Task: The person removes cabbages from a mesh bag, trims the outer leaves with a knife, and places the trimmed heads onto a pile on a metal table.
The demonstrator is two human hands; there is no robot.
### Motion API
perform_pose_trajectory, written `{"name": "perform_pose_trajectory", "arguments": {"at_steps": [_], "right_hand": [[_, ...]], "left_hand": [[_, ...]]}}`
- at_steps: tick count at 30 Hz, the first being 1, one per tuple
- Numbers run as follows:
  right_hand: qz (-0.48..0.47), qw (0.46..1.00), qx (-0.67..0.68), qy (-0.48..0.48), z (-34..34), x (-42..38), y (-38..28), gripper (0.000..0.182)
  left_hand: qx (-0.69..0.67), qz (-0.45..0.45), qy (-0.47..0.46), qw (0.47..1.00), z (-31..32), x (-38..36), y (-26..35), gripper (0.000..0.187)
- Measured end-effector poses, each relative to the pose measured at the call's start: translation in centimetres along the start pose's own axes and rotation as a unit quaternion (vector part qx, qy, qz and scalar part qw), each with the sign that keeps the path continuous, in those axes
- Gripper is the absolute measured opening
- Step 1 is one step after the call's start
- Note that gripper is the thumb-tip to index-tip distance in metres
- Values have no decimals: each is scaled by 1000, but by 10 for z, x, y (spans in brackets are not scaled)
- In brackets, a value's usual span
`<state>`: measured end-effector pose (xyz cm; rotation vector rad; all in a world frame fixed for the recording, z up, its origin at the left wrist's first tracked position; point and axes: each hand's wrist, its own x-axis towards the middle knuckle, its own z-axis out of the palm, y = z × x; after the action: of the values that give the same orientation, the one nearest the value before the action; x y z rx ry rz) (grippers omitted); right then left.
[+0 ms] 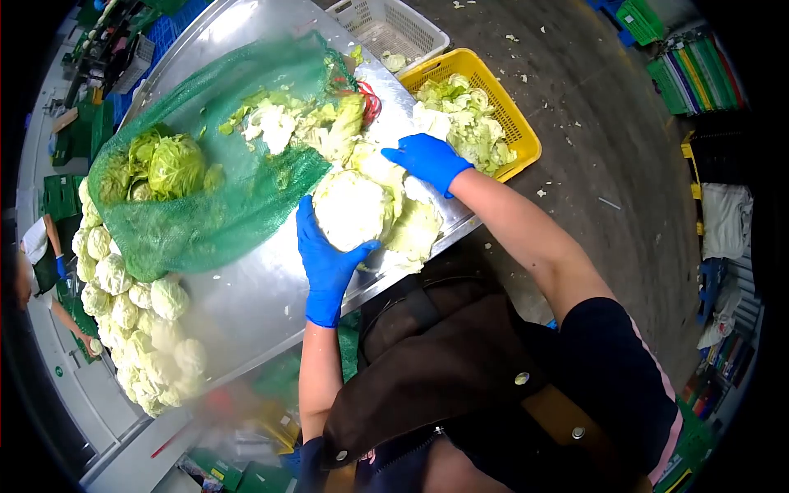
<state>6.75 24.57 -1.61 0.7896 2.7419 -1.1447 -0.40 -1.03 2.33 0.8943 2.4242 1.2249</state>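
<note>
My left hand (326,267), in a blue glove, curves round the lower left side of a pale cabbage (353,209) on the metal table (246,308). Its thumb and fingers are spread against the cabbage. My right hand (429,161), also gloved in blue, is at the upper right of the cabbage, with its fingertips at a loose outer leaf (376,162). Whether they pinch the leaf is hard to tell. More detached leaves (415,230) lie beside the cabbage on the right. A green mesh bag (222,222) spreads to the left, with greener cabbages (177,167) inside it.
A yellow crate (526,148) of leaves stands beyond the table's right edge, near a white crate (427,33). Pale cabbages (168,299) are piled along the table's left side. Loose leaves (271,123) lie on the mesh. Another person (37,246) is at the far left.
</note>
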Motion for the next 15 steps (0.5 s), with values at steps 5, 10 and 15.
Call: {"name": "perform_pose_trajectory", "arguments": {"at_steps": [5, 10, 15], "right_hand": [[-87, 986, -16, 138, -29, -36, -54, 66], [-116, 988, 73, -76, 4, -24, -43, 69], [-53, 996, 76, -2, 23, -40, -42, 70]], "left_hand": [[90, 81, -90, 989, -23, 13, -6, 120], [-60, 4, -68, 996, -32, 11, -16, 113], [78, -75, 44, 993, 25, -3, 23, 120]]}}
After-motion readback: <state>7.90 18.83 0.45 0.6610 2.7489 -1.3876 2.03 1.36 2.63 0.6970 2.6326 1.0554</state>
